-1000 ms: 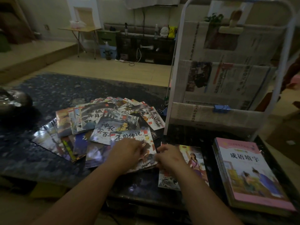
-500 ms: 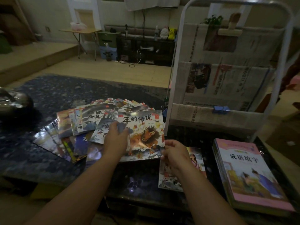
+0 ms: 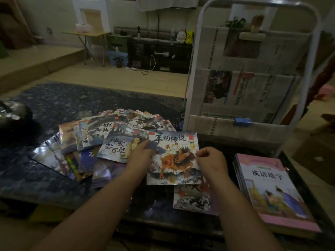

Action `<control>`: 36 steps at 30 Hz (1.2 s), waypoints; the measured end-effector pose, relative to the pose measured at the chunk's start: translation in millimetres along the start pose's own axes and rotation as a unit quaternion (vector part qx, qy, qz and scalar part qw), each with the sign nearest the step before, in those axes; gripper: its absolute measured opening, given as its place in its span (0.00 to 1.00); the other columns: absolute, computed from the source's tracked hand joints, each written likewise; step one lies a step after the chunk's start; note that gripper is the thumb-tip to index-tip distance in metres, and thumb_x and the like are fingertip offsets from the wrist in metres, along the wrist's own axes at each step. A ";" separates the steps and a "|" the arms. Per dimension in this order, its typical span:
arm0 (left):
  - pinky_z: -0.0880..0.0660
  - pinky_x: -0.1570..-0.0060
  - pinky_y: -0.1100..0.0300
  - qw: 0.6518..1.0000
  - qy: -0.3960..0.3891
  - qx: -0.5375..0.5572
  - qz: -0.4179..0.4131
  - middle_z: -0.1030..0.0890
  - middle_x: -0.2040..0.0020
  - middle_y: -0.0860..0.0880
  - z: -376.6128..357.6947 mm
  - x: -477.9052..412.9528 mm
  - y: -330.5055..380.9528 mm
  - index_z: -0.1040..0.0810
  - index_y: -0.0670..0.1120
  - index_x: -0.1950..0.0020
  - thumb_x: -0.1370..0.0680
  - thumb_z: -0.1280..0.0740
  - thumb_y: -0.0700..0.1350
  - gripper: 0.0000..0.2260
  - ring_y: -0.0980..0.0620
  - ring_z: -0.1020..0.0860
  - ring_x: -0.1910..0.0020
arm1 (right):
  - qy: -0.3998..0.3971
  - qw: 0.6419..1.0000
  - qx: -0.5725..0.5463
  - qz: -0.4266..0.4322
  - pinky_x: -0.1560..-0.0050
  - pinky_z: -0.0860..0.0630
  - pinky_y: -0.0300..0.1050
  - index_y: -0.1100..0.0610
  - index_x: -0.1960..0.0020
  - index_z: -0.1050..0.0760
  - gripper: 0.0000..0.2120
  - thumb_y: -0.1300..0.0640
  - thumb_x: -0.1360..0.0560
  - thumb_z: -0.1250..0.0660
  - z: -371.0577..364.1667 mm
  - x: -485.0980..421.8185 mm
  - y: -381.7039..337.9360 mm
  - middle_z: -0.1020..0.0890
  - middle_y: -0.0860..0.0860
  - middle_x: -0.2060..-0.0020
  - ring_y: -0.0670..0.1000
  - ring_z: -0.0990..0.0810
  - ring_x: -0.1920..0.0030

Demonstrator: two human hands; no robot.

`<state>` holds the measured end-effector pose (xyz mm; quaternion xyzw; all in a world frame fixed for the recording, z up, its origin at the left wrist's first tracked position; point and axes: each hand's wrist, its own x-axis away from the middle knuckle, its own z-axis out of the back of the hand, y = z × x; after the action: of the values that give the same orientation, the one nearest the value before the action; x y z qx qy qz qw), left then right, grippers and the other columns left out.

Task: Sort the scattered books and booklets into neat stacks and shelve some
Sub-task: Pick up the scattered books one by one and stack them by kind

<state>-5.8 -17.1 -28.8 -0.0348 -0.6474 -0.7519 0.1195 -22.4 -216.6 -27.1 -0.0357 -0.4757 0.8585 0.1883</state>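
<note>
Step in hand: carrying one booklet from the scattered pile toward the stack begun at front centre, as I judge it.
Beast-cover booklet (image 3: 174, 156): held off the table, cover up, its lower edge overlapping the flat booklet (image 3: 192, 200) below it.
Left hand (image 3: 139, 158): grips the left edge of the beast-cover booklet.
Right hand (image 3: 212, 162): fingers curled, pinching the right edge.
Doing it well: lower it flat, square its corners to the flat booklet before letting go, and keep the title the same way up so the stack reads alike.
Risk: glossy covers probably slide; a skewed drop could leave the stack crooked.
Booklets in hand: one.
Booklets in the new stack: one visible; any beneath, I cannot tell.
Scattered pile (image 3: 101, 134): well over a dozen overlapping booklets, fanned at the left on the dark table (image 3: 54, 105); exact count hidden.
Pink book stack (image 3: 272, 189): one stack, several books, at the right.
White rack (image 3: 192, 69): one, three newspaper-lined tiers, behind.
</note>
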 end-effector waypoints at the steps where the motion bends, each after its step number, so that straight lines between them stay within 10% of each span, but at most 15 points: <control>1: 0.26 0.56 0.60 0.999 -0.027 -0.023 0.005 0.24 0.34 0.46 -3.2 2.8 1.0 0.31 0.45 0.27 0.20 0.40 0.36 0.21 0.50 0.22 0.50 | 0.005 0.999 0.032 0.000 0.57 0.27 0.44 0.50 0.58 0.24 0.09 0.63 0.23 0.35 4.1 -2.0 2.7 0.20 0.49 0.55 0.51 0.22 0.53; 3: 0.26 0.70 0.62 0.994 -0.074 -0.075 0.013 0.22 0.38 0.40 -9.3 9.7 2.5 0.33 0.46 0.26 0.20 0.43 0.33 0.22 0.49 0.20 0.57 | 0.010 0.994 0.110 0.001 0.55 0.29 0.44 0.52 0.55 0.23 0.08 0.63 0.23 0.36 11.4 -3.3 6.4 0.22 0.50 0.54 0.52 0.24 0.52; 14: 0.21 0.56 0.56 0.975 -0.076 -0.209 -0.021 0.21 0.65 0.54 -36.2 22.8 -15.0 0.20 0.44 0.43 0.30 0.26 0.35 0.17 0.55 0.22 0.64 | -0.086 0.928 0.337 -0.130 0.56 0.28 0.44 0.63 0.44 0.22 0.11 0.59 0.23 0.35 28.0 2.5 11.8 0.20 0.59 0.50 0.58 0.22 0.52; 21: 0.29 0.54 0.65 0.946 -0.123 -0.295 -0.059 0.20 0.57 0.52 -43.5 28.5 -18.9 0.24 0.44 0.34 0.24 0.33 0.37 0.19 0.56 0.25 0.58 | -0.145 0.920 0.340 -0.132 0.48 0.24 0.46 0.62 0.48 0.22 0.12 0.53 0.22 0.34 28.3 6.8 12.5 0.25 0.55 0.61 0.55 0.23 0.55; 29: 0.28 0.58 0.66 0.936 -0.129 -0.318 -0.073 0.22 0.62 0.57 -48.2 28.9 -24.6 0.25 0.47 0.33 0.25 0.29 0.40 0.21 0.60 0.25 0.62 | -0.172 0.907 0.358 -0.142 0.51 0.24 0.45 0.60 0.50 0.23 0.13 0.49 0.23 0.34 29.4 1.3 23.1 0.21 0.55 0.54 0.54 0.21 0.54; 36: 0.25 0.48 0.60 0.928 -0.125 -0.340 -0.086 0.19 0.46 0.50 -50.3 28.0 -29.5 0.25 0.47 0.33 0.24 0.30 0.41 0.19 0.55 0.25 0.53 | -0.154 0.908 0.361 -0.144 0.47 0.23 0.46 0.59 0.40 0.24 0.19 0.50 0.26 0.33 21.6 1.4 27.1 0.21 0.57 0.44 0.56 0.21 0.47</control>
<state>-34.4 -66.3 -59.4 -0.1107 -0.3632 -0.9240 -0.0465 -36.7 -246.4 -37.7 0.2364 -0.1566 0.9298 0.2347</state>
